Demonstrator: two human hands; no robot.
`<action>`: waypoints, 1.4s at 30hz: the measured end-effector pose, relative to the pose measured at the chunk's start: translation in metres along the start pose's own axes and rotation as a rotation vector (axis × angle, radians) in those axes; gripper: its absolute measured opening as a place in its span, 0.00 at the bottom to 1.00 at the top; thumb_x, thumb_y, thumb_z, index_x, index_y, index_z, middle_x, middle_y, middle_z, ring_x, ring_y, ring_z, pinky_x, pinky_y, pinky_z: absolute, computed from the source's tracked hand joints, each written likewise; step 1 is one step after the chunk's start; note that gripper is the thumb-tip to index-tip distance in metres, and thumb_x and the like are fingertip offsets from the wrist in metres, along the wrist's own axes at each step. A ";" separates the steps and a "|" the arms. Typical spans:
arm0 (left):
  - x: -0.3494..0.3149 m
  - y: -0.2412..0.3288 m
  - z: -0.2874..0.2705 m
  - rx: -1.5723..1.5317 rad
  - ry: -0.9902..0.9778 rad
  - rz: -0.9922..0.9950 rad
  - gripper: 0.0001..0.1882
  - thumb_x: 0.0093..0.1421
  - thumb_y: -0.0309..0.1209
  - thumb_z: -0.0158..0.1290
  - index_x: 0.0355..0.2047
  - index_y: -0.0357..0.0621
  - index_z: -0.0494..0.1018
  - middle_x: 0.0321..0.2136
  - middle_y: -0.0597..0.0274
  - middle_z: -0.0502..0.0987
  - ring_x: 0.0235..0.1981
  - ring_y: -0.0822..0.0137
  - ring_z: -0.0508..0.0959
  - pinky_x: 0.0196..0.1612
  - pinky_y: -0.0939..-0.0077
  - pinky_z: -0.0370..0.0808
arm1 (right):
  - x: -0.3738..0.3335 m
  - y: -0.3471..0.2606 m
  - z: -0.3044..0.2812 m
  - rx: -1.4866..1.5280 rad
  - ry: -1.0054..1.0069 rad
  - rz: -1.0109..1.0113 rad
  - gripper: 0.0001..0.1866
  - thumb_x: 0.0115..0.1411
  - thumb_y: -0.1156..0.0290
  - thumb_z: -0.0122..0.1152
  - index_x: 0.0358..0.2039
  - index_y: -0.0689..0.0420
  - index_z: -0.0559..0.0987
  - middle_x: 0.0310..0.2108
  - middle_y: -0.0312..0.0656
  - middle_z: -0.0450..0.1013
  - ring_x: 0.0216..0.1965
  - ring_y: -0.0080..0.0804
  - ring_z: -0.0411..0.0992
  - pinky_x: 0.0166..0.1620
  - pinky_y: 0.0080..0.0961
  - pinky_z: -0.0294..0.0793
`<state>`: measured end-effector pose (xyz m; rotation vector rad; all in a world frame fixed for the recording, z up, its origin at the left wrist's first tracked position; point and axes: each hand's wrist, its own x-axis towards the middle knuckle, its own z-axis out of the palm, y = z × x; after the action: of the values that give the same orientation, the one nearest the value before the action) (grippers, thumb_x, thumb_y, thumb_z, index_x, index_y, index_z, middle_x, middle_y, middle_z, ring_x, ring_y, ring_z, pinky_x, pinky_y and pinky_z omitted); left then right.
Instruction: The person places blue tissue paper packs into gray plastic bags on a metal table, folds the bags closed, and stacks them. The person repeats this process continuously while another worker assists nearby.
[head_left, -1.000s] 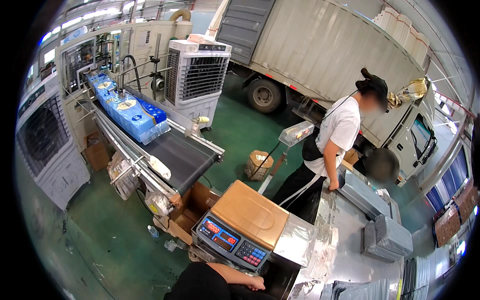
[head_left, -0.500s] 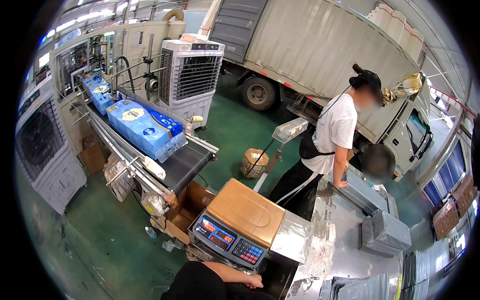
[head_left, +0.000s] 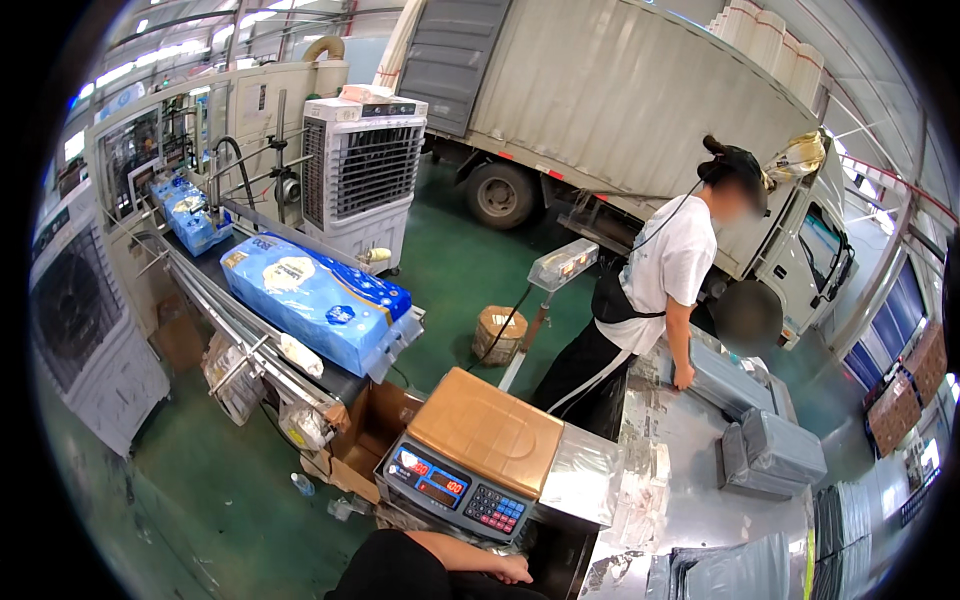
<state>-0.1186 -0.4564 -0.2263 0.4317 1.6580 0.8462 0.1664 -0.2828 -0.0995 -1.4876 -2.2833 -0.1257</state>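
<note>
My left arm in a black sleeve reaches in at the lower edge. My left hand (head_left: 514, 569) is closed with its fingers curled, just below the front of the scale, and no object shows in it. My right hand is out of view. The counting scale (head_left: 480, 445) has a tan platform, lit red digits and a keypad, and nothing lies on the platform. Beyond it to the left, a large blue plastic-wrapped pack (head_left: 310, 300) hangs partly over the end of the conveyor belt (head_left: 345, 384). A second blue pack (head_left: 190, 213) follows farther back.
A co-worker (head_left: 672, 260) stands at the metal table (head_left: 690, 450), a hand on grey wrapped packs (head_left: 730, 378). Grey bags (head_left: 735, 570) lie at the near right. An open cardboard box (head_left: 375, 430) sits below the conveyor. Air coolers (head_left: 360, 165) and a truck (head_left: 640, 120) stand behind.
The large blue pack has moved toward me along the belt, past its end. The second pack has come forward slightly. The co-worker's arm has shifted a little. My left hand stays by the scale.
</note>
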 end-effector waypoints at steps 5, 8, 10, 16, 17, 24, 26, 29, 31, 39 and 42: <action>-0.015 0.004 0.003 -0.140 0.011 0.119 0.19 0.57 0.49 0.54 0.27 0.44 0.71 0.20 0.67 0.73 0.17 0.75 0.71 0.16 0.80 0.64 | 0.005 0.007 0.002 -0.023 -0.109 0.022 0.20 0.52 0.58 0.53 0.24 0.66 0.78 0.27 0.60 0.73 0.31 0.59 0.72 0.37 0.50 0.70; -0.034 0.015 -0.019 -0.329 0.012 0.296 0.18 0.58 0.48 0.55 0.31 0.43 0.72 0.23 0.67 0.75 0.21 0.75 0.73 0.20 0.83 0.67 | 0.003 0.021 0.024 -0.051 -0.112 -0.017 0.19 0.53 0.57 0.52 0.25 0.62 0.78 0.26 0.57 0.73 0.31 0.57 0.72 0.36 0.51 0.70; -0.066 0.031 -0.044 -0.322 0.133 0.404 0.18 0.58 0.46 0.56 0.32 0.43 0.73 0.24 0.67 0.76 0.23 0.76 0.74 0.24 0.83 0.70 | 0.001 0.030 0.040 -0.032 -0.113 -0.005 0.18 0.53 0.57 0.52 0.25 0.61 0.77 0.26 0.56 0.73 0.31 0.57 0.71 0.36 0.50 0.70; -0.166 0.038 -0.143 -0.018 0.675 0.631 0.11 0.59 0.38 0.55 0.31 0.42 0.76 0.25 0.66 0.77 0.26 0.76 0.75 0.31 0.79 0.74 | 0.003 0.032 0.039 0.036 -0.121 0.017 0.17 0.53 0.57 0.51 0.28 0.60 0.75 0.29 0.55 0.72 0.31 0.56 0.71 0.37 0.50 0.69; -0.181 0.038 -0.162 -0.163 0.693 0.613 0.11 0.59 0.37 0.56 0.30 0.42 0.77 0.25 0.65 0.78 0.26 0.76 0.75 0.31 0.79 0.74 | 0.003 0.028 0.036 0.025 -0.118 0.024 0.17 0.53 0.57 0.51 0.28 0.60 0.75 0.29 0.55 0.72 0.31 0.56 0.71 0.36 0.50 0.70; -0.276 0.054 -0.263 -0.251 1.139 0.512 0.15 0.59 0.36 0.54 0.23 0.37 0.77 0.16 0.64 0.76 0.13 0.73 0.73 0.17 0.79 0.70 | 0.006 0.023 0.035 -0.095 -0.052 0.051 0.17 0.52 0.56 0.52 0.27 0.59 0.75 0.29 0.53 0.73 0.30 0.55 0.71 0.34 0.49 0.70; -0.292 0.062 -0.283 -0.493 1.171 0.591 0.16 0.59 0.36 0.53 0.21 0.37 0.77 0.15 0.64 0.76 0.12 0.76 0.72 0.17 0.81 0.69 | 0.005 0.019 0.034 -0.086 -0.052 0.071 0.17 0.51 0.56 0.53 0.26 0.58 0.75 0.29 0.53 0.72 0.30 0.54 0.71 0.33 0.49 0.69; -0.314 0.026 -0.349 -0.134 1.736 0.653 0.12 0.57 0.33 0.54 0.23 0.37 0.76 0.16 0.60 0.75 0.17 0.70 0.75 0.23 0.73 0.71 | 0.006 0.018 0.028 -0.064 -0.067 0.030 0.16 0.51 0.56 0.53 0.24 0.59 0.75 0.28 0.54 0.72 0.30 0.54 0.71 0.33 0.50 0.69; -0.335 0.004 -0.394 -0.017 2.039 0.453 0.07 0.56 0.31 0.52 0.31 0.40 0.75 0.25 0.56 0.77 0.27 0.56 0.77 0.32 0.65 0.72 | 0.006 0.021 0.035 -0.059 -0.046 -0.021 0.16 0.51 0.57 0.52 0.24 0.59 0.75 0.28 0.54 0.73 0.30 0.54 0.71 0.34 0.51 0.69; -0.407 -0.019 -0.421 0.103 2.190 -0.602 0.24 0.57 0.40 0.50 0.48 0.35 0.66 0.45 0.44 0.70 0.49 0.47 0.71 0.48 0.57 0.70 | 0.019 0.032 0.050 0.172 -0.256 0.300 0.20 0.58 0.62 0.46 0.38 0.67 0.77 0.37 0.62 0.74 0.41 0.60 0.71 0.46 0.47 0.70; -0.377 -0.043 -0.430 0.050 1.811 -0.543 0.31 0.58 0.53 0.45 0.44 0.32 0.70 0.42 0.38 0.75 0.47 0.47 0.74 0.46 0.59 0.73 | 0.014 0.048 0.090 0.330 -0.310 0.431 0.20 0.58 0.63 0.45 0.38 0.67 0.77 0.36 0.61 0.74 0.39 0.57 0.72 0.45 0.45 0.70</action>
<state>-0.4208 -0.8700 0.0311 -1.1178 3.1393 0.7054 0.1790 -0.2241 -0.1834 -1.8648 -2.0068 0.6122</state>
